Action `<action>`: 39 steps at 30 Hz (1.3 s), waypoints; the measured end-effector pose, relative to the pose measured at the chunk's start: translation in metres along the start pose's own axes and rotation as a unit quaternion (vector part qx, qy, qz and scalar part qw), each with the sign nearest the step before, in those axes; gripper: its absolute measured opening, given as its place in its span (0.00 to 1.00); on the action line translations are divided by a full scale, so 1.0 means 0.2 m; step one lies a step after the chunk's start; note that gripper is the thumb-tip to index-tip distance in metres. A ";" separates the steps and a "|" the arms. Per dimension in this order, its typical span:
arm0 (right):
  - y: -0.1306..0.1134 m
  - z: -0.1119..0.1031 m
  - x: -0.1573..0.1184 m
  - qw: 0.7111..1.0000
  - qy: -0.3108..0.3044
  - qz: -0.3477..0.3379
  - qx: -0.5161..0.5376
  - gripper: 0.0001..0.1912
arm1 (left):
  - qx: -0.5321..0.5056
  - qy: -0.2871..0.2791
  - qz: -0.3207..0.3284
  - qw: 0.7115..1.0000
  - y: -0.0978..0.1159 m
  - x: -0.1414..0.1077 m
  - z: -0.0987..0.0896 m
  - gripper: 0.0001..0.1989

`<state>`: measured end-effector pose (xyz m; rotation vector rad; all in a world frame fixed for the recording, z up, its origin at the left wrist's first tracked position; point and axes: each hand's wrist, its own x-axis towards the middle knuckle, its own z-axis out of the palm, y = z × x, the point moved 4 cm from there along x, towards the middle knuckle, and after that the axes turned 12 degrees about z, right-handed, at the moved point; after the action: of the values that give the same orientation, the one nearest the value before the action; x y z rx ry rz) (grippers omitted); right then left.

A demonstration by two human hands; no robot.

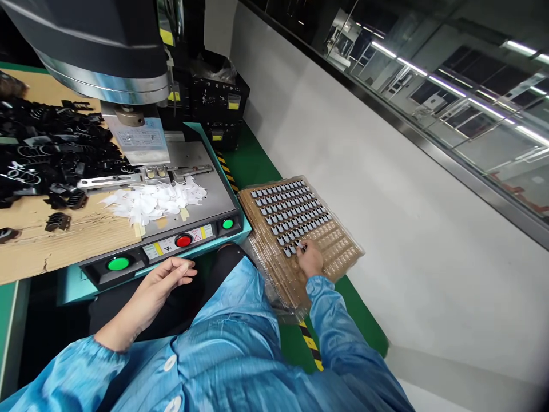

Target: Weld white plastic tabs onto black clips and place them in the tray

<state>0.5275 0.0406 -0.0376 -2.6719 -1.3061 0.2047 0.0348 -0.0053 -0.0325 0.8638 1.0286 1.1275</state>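
Observation:
My right hand (pixel 310 258) reaches over a clear plastic tray (pixel 338 254) on a stack of trays at the right. Its fingers are pinched on a small grey part at the end of a partly filled row. Several rows of small grey parts (pixel 291 207) fill the tray's upper left; the pockets at its lower right hold none. My left hand (pixel 169 278) hovers before the machine's front panel, near the red button (pixel 183 241). Its thumb and forefinger are pressed together, and whatever they may hold is too small to make out.
A machine head (pixel 115 74) overhangs a metal plate (pixel 201 154) with a pile of white pieces (pixel 154 200). Many black parts (pixel 64 149) lie on cardboard (pixel 26 246) at left. Black bins (pixel 214 100) stand behind; a white wall (pixel 343 149) rises at right.

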 end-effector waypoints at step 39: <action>-0.01 0.04 0.16 0.997 0.032 0.007 -0.073 0.20 | 0.123 -0.037 0.055 0.990 0.01 0.02 0.01 0.21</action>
<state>0.5434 0.0674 -0.0469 -2.7832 -1.3306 0.0266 0.0358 -0.0009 -0.0308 1.1619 1.0833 1.0653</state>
